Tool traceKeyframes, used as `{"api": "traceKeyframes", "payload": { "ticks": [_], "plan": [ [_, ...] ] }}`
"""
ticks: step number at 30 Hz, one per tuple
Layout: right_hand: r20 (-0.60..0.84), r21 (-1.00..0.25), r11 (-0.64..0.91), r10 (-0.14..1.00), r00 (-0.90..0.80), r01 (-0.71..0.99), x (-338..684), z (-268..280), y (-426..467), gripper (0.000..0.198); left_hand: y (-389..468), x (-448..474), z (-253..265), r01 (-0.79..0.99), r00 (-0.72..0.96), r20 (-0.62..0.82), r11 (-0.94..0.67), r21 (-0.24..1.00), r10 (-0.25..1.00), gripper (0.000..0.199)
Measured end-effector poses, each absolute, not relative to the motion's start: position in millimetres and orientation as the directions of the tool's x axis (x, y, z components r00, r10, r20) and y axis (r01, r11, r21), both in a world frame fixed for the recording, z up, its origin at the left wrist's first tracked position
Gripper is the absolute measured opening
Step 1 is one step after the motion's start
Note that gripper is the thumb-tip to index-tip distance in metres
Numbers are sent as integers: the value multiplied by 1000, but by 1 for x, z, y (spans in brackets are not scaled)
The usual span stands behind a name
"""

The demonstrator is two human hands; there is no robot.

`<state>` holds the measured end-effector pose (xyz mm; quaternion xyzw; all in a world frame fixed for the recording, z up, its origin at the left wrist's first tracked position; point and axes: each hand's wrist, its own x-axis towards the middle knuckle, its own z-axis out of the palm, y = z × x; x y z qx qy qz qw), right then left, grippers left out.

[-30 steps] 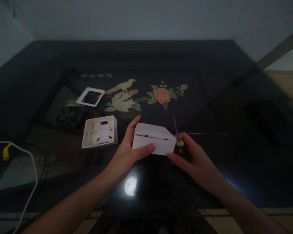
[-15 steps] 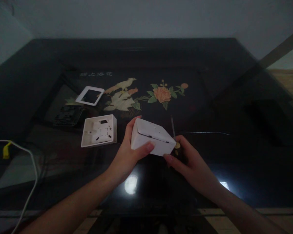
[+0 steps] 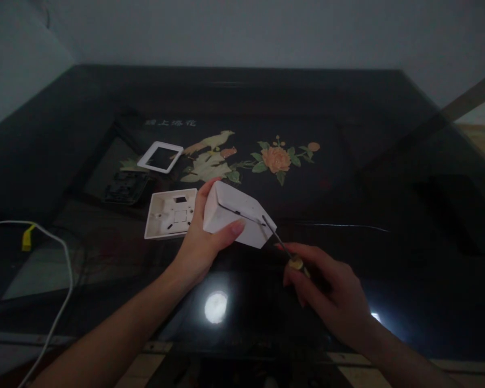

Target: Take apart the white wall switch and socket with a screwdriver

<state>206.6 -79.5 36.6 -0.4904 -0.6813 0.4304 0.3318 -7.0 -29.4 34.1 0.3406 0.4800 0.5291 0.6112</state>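
Over a dark glossy bench (image 3: pixel 388 205), left hand (image 3: pixel 202 242) grips a white box (image 3: pixel 236 213); right hand (image 3: pixel 327 291) clasps a screwdriver (image 3: pixel 281 245) touching the box.

Both forearms enter from the lower edge, bare from wrist to where the frame cuts them off; no sleeve, cuff, watch or strap shows on either. The left hand (image 3: pixel 200 245), just beside the white box (image 3: pixel 238 215), is ungloved, with slim fingers and short, rounded nails, the thumbnail catching a little light. The right hand (image 3: pixel 331 293), on the box's other side and nearer the camera, is likewise ungloved. No ring shows on any finger, though the dim light makes that hard to tell for certain.
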Motion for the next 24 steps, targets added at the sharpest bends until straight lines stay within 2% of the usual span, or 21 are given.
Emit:
{"api": "traceKeyframes", "payload": {
  "ticks": [6,12,16,24],
  "plan": [
    [-19,-932,117,929,-369,343,201,29,-85,37,-29,-7,36,-392,16,-238,226,892,971,101],
    [-85,-939,66,906,-414,337,196,31,-85,46,-34,2,41,-563,107,-378,369,739,920,98],
    [-116,-963,-6,910,-399,268,195,31,-84,43,-35,4,44,-599,147,-425,422,680,893,109],
    [-149,-963,-33,892,-426,267,193,28,-84,47,-34,5,41,-564,79,-404,375,735,911,124]
  ]
}}
